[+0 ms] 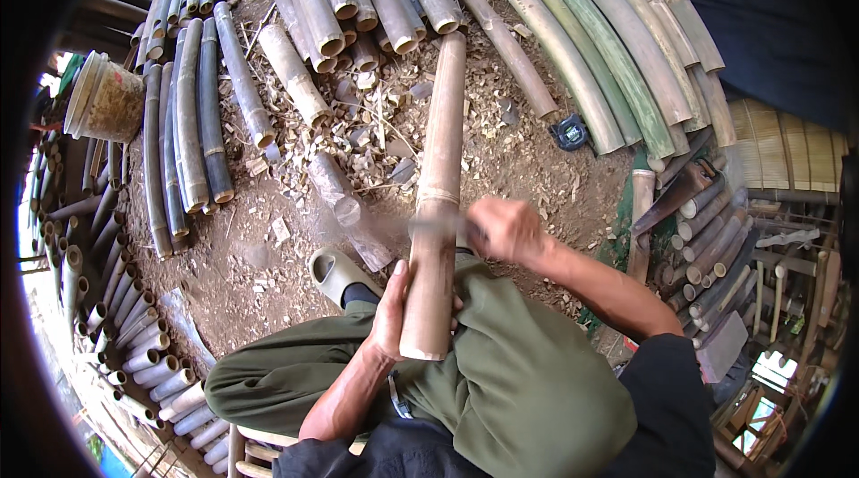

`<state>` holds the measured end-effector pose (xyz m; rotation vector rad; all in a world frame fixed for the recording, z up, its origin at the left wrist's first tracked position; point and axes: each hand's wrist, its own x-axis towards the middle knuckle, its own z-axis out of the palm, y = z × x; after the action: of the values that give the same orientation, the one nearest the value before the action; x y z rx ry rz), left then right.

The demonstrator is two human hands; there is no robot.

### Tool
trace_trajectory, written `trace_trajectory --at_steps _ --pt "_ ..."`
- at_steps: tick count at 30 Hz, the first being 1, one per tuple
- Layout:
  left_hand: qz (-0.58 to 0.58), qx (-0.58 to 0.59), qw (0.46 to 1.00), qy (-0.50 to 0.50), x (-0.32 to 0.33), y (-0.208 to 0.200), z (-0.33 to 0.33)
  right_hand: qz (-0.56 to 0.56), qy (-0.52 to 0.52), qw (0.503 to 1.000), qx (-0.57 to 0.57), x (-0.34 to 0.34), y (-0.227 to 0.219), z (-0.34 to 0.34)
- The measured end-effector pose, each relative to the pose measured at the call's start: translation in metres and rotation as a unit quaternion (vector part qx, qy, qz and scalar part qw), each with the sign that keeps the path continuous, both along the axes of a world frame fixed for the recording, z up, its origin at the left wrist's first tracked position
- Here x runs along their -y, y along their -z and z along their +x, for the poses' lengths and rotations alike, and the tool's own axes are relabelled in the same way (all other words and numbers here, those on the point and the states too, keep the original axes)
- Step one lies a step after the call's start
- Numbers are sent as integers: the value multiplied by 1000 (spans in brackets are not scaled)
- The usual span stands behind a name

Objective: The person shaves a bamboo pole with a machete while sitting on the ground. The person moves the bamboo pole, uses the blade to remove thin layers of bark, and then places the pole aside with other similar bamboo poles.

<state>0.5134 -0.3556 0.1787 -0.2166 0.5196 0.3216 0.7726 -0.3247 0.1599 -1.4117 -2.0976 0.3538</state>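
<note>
A pale tan bamboo pole slants up and away from my lap, its far end near the cut ends of a bamboo pile. My left hand is closed round its near part, thumb along the left side and fingers underneath. My right hand is a fist just right of the pole, on the dark handle of a knife. The knife's blade crosses over the pole to the left, smeared by motion, so its exact shape and whether it touches the bamboo cannot be told.
A short log lies left of the pole among wood chips. Bamboo poles lie at the far right beside a tape measure. A handsaw rests at right. A bucket and stacked bamboo stand left.
</note>
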Motion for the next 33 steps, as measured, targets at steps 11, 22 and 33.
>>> trace_trajectory --at_steps 11,22,33 --pt "43 -43 998 20 0 -8 -2 -114 112 987 11 4 23 5" --pt "8 -20 1000 -19 20 8 -12 -1 -3 1000 -18 20 6 -16" --pt "39 -17 999 -16 28 2 -21 -197 156 968 1 21 30 -7"
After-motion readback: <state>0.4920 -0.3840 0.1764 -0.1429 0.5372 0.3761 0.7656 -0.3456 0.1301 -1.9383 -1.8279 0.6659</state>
